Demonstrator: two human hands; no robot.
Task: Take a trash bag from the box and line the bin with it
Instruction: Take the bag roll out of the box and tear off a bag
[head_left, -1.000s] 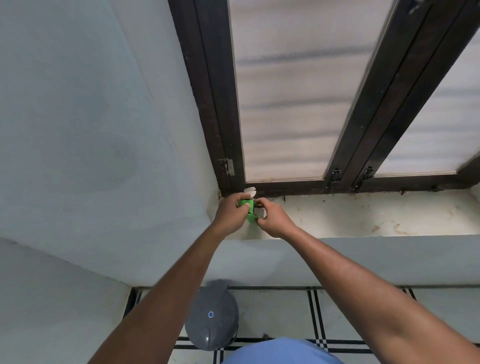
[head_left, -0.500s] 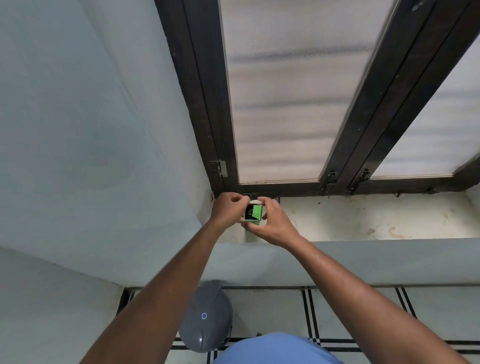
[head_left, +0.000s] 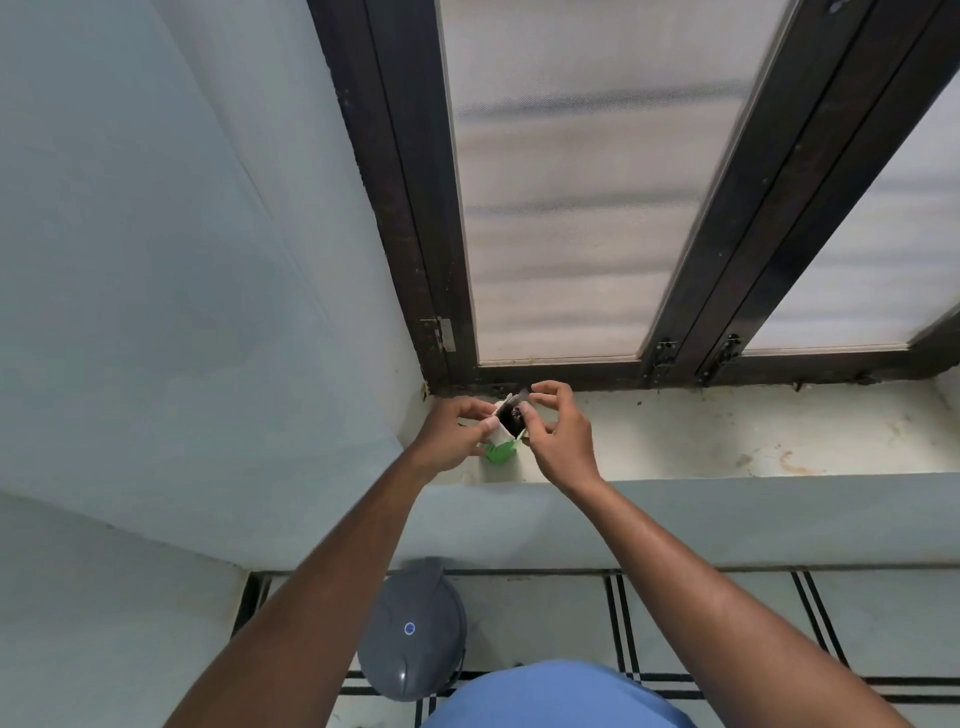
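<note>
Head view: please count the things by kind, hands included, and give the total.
Hands: 2, left hand and right hand
Boxes: 1, green and white box, open, held over the sill
Bins: 1, grey bin on the floor
Total: 4

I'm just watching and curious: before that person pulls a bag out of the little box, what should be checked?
1. Box held steady by left hand: ok.
2. Box top open, dark roll visible inside: ok.
3. Right hand at the opening: ok.
4. Bag end pinched: cannot tell.
5. Bin within reach on the floor below: ok.
6. Bin lid open for lining: not ok, shut.
</note>
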